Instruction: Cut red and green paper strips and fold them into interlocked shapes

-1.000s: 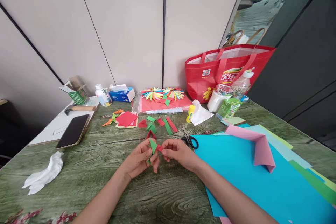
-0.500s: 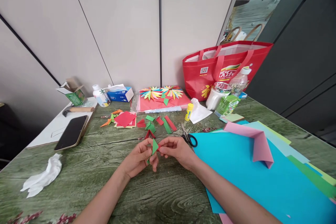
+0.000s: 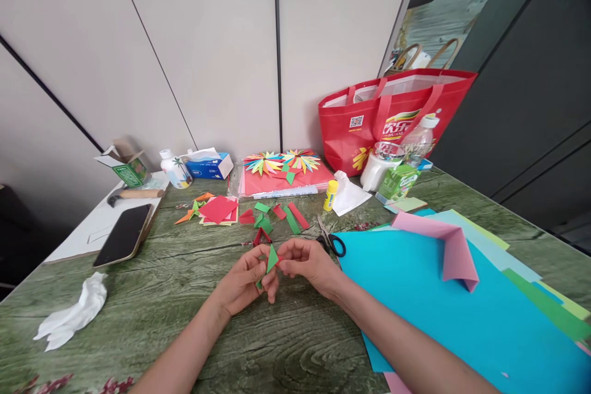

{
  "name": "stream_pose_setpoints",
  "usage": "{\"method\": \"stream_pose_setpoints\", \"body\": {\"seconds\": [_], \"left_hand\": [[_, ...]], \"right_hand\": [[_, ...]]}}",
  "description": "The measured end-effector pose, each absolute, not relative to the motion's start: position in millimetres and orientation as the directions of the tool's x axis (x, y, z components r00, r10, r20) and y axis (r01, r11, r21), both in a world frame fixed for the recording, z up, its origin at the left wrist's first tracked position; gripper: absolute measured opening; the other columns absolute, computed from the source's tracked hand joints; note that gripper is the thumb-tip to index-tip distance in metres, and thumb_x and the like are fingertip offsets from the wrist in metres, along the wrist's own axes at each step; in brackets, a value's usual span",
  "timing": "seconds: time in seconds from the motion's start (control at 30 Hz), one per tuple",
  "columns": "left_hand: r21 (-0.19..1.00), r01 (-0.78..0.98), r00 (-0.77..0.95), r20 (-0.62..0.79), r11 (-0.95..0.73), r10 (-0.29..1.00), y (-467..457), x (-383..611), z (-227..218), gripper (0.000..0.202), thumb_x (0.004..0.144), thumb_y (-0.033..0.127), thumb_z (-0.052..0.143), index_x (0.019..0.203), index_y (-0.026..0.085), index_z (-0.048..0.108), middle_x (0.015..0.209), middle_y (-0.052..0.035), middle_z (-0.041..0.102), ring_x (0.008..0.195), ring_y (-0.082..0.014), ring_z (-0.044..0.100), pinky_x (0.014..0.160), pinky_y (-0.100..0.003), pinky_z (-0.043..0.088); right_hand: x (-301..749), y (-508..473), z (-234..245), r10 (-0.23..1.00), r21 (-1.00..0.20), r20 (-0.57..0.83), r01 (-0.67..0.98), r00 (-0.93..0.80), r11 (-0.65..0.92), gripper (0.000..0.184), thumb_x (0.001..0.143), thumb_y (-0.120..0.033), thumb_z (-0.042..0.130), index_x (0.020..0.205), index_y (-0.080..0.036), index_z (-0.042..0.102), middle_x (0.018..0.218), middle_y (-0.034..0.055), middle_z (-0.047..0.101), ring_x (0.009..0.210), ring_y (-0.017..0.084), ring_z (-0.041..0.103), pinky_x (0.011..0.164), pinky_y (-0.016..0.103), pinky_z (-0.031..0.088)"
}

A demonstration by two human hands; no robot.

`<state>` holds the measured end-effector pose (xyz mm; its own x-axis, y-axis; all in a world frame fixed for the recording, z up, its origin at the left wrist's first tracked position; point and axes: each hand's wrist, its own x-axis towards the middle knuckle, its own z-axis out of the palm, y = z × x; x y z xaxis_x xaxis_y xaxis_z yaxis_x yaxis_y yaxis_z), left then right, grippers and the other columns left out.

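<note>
Between both hands, above the near middle of the table, is a small folded paper piece in green and red. My left hand pinches its green part between thumb and fingers. The fingertips of my right hand are closed on its red side; the folds there are partly hidden. Just beyond my hands lie a folded red strip and several small red and green paper pieces. Black-handled scissors lie by my right hand, close to a large blue sheet.
A yellow glue stick stands near a white tissue. At the back are paper stars on a red packet, a blue tissue box and a red bag. A phone and a hammer lie left.
The view has shifted slightly, so things sit a little further left in the picture. Both hands keep their hold on the folded paper piece.
</note>
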<state>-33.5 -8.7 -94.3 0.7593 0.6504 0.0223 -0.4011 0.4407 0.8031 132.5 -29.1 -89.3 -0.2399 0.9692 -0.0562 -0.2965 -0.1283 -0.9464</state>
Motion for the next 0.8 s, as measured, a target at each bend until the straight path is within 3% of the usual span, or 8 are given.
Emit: {"method": "stream_pose_setpoints", "body": {"seconds": [0.2, 0.8], "left_hand": [[0.792, -0.42, 0.742, 0.018, 0.443, 0.671, -8.4, -34.3, -93.8, 0.019, 0.076, 0.028, 0.06, 0.087, 0.018, 0.047, 0.054, 0.0046, 0.047, 0.047, -0.0121, 0.054, 0.045, -0.022, 0.044], [0.795, -0.393, 0.759, -0.004, 0.463, 0.652, -10.4, -32.9, -92.1, 0.015, 0.076, 0.024, 0.061, 0.08, 0.015, 0.049, 0.053, 0.0034, 0.049, 0.05, -0.0121, 0.056, 0.049, -0.023, 0.046]], "right_hand": [[131.5, -29.1, -90.1, 0.962, -0.946, 0.022, -0.317, -0.272, -0.068, 0.023, 0.061, -0.034, 0.071, 0.073, -0.015, 0.063, 0.061, -0.0016, 0.06, 0.051, 0.008, 0.048, 0.053, 0.023, 0.039], [133.2, -28.6, -91.3, 0.959, -0.943, -0.015, -0.315, -0.282, -0.107, 0.02, 0.056, -0.027, 0.076, 0.065, -0.014, 0.064, 0.054, -0.0025, 0.058, 0.048, 0.008, 0.046, 0.05, 0.023, 0.035]]}}
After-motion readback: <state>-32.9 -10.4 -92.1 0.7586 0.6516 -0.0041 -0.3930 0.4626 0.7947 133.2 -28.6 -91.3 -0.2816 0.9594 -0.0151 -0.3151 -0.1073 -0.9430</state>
